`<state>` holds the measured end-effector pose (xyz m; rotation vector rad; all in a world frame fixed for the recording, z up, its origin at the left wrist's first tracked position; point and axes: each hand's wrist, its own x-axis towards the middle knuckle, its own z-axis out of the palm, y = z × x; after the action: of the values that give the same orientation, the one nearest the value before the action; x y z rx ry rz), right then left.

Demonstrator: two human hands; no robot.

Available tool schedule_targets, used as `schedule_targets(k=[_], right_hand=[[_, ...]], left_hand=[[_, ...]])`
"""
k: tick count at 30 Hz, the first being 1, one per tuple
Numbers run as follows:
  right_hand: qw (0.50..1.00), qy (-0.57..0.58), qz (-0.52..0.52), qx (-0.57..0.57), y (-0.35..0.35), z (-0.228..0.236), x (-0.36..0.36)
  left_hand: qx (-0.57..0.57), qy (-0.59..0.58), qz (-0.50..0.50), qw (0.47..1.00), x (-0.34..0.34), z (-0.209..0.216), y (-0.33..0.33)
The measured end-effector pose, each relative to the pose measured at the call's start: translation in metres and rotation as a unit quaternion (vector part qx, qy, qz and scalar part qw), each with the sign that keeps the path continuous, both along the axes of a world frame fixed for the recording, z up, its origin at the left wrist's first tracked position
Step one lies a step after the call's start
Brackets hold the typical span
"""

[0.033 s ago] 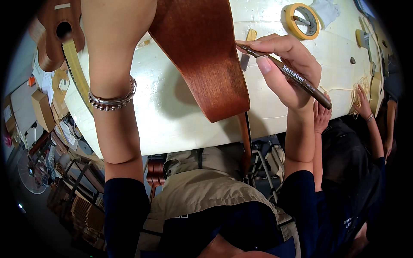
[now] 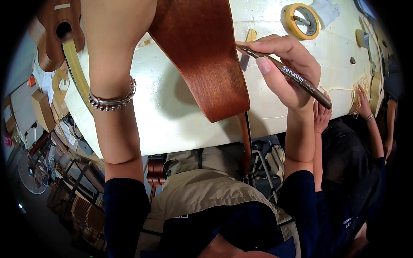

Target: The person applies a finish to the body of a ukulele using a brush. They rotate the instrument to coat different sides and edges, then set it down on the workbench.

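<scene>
A reddish-brown wooden instrument body (image 2: 206, 56), its curved side toward me, is held up over the white-covered table (image 2: 167, 124). My left hand (image 2: 122, 15) reaches to its far left side; the fingers run out of the picture, so their grip is hidden. Between the thumb and fingers of my right hand (image 2: 292, 92) is a slim brown marker pen (image 2: 294, 75), slanting up to the left. The pen's tip is at the right edge of the wooden body; whether it touches is too small to tell. Just below that tip lies a small grey strip (image 2: 245, 62).
A yellow tape roll (image 2: 290, 23) with a pen inside lies at the back right, beside a pale cloth (image 2: 325, 13). A ukulele-like instrument (image 2: 53, 38) stands at the far left. To my right, a co-worker's hand (image 2: 363, 103) is near pale shavings. A fan (image 2: 32, 170) stands lower left.
</scene>
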<state>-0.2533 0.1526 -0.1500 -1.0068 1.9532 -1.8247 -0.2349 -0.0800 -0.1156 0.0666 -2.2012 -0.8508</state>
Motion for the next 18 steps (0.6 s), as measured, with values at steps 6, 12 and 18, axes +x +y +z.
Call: schedule_targets(k=[6,12,18], right_hand=[[1.0,-0.008,0.004,0.005,0.0015,-0.0001,0.0002],[1.0,-0.008,-0.001,-0.004,0.0006,-0.0008,0.0007],[1.0,-0.016,0.002,0.014,0.0034,-0.0002,0.0019]], left_hand=[[0.024,-0.008,0.003,1.0,0.0008,0.0001,0.0022],[0.023,-0.002,-0.004,1.0,0.0004,-0.0004,0.0028],[0.015,-0.012,0.0,1.0,0.0015,0.0,0.0005]])
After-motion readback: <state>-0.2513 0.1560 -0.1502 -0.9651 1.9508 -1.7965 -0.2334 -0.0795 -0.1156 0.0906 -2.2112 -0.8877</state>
